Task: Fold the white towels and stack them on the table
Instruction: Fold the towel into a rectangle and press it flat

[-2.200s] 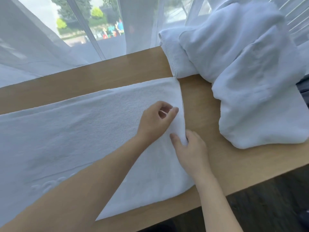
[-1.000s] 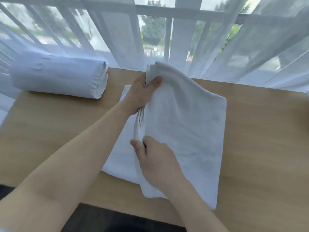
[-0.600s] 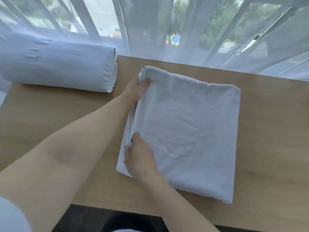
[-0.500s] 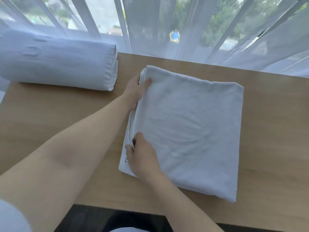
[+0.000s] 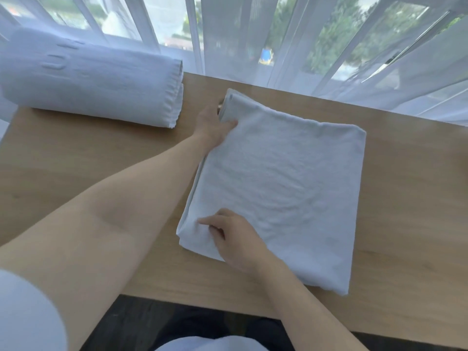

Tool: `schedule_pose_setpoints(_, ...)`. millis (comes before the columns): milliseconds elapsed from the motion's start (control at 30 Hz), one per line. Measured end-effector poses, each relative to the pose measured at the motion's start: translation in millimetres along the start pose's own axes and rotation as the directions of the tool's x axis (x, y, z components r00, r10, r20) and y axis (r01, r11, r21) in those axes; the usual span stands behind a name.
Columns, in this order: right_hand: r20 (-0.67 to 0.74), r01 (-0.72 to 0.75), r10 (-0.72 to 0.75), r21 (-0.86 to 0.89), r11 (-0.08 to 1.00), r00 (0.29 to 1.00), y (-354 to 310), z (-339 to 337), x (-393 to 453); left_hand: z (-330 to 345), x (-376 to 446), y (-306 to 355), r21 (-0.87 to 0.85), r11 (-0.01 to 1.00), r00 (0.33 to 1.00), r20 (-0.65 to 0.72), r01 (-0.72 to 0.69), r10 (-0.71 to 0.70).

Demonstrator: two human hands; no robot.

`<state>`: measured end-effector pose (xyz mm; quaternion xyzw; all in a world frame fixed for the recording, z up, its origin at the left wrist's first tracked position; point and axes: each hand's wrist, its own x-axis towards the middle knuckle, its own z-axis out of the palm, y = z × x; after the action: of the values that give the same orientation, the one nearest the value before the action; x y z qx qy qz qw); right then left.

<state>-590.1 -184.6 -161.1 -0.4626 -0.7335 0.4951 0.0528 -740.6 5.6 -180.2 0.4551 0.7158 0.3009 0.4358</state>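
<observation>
- The towel (image 5: pixel 278 183) is lying folded near the desk's (image 5: pixel 405 224) front edge, its open left edge facing the stack (image 5: pixel 96 82) at the far-left corner.
- The left hand (image 5: pixel 212 125) is pinching the towel's far-left corner.
- The right hand (image 5: pixel 233 239) is resting loosely curled on its near-left corner, gripping nothing.

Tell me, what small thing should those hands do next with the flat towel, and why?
Probably lift the folded towel and carry it onto the stack at the table's far left. It already lies flat and square, with the left hand and right hand on its layered left edge.
</observation>
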Motion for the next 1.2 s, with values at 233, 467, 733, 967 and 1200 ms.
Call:
schedule_pose_setpoints(233, -0.604, -0.226, -0.011, -0.315, 0.922, 0.797, 72, -46, -60, -22, -111, -42, -0.121, 0.99, 0.997, 0.019, 0.072, -0.07)
schedule_pose_setpoints(467, -0.556, -0.48, 0.159, -0.497, 0.723, 0.816, 114, -47, -80, -21, -200, -77, -0.023, 0.988, 0.988, 0.009, 0.154, -0.154)
schedule_pose_setpoints(733, -0.553, -0.517, 0.173, -0.56, 0.647, 0.815, 119, -38, -76, -16, -223, -98, -0.146, 0.964, 0.958, -0.154, 0.221, -0.243)
schedule_pose_setpoints(967, -0.552, -0.527, 0.19, -0.553, 0.645, 0.812, 117, -38, -73, -10, -229, -104, -0.263, 0.94, 0.939, -0.205, 0.219, -0.276)
schedule_pose_setpoints(1200, -0.524, -0.51, 0.207, -0.54, 0.67, 0.826, 114, -41, -72, 7, -234, -106, 0.044, 0.934, 0.886, -0.335, 0.354, -0.32)
